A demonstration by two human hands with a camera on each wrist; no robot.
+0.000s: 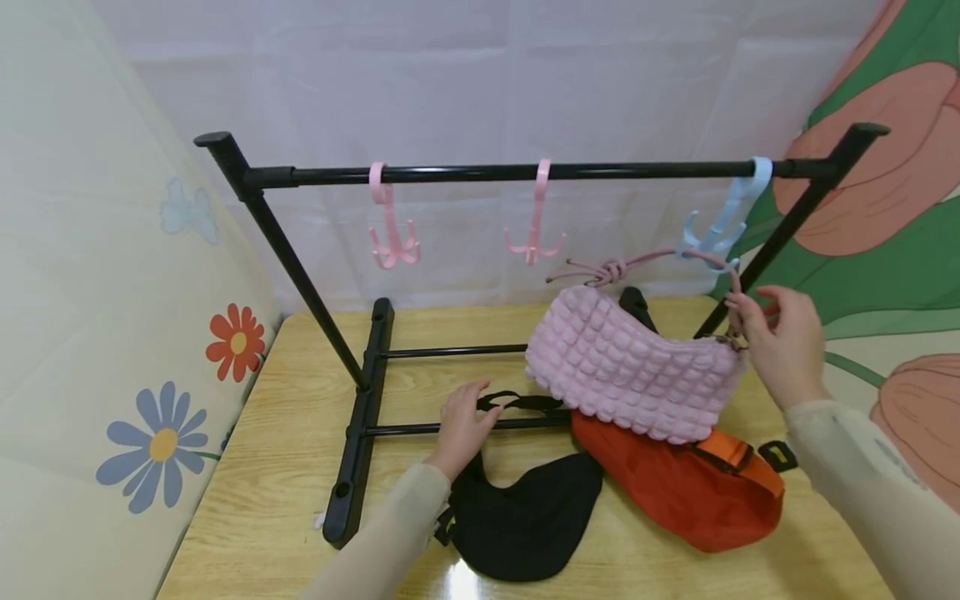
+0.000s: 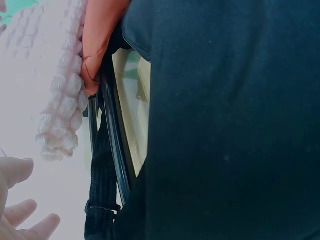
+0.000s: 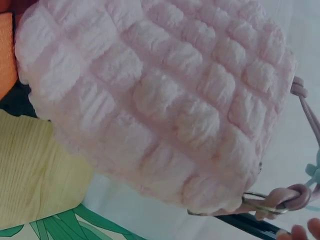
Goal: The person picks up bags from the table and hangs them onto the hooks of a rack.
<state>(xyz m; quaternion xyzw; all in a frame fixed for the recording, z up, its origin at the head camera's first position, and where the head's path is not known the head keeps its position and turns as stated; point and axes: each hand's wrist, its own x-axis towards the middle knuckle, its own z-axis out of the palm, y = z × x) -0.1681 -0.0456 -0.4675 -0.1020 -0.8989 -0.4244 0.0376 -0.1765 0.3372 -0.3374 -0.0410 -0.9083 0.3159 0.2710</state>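
Note:
A pink puffy shoulder bag (image 1: 633,362) is tilted in front of the rack, its thin knotted strap (image 1: 660,257) looped over the light blue hook (image 1: 723,217). My right hand (image 1: 786,343) is at the strap's right end, the thumb touching it. In the right wrist view its fingertips (image 3: 300,233) show beside the strap knot (image 3: 287,199), not wrapped round it. My left hand (image 1: 461,423) is by the black bag (image 1: 528,521), near its strap (image 1: 521,400). The left wrist view shows loosely spread fingers (image 2: 20,212), apart from the black strap (image 2: 102,185).
A black metal rack (image 1: 465,173) stands on the wooden table (image 1: 247,500). Two pink hooks, a left one (image 1: 393,237) and a middle one (image 1: 536,225), hang from its bar. A red-orange bag (image 1: 675,483) lies under the pink bag. Printed cloth (image 1: 892,183) is at the right.

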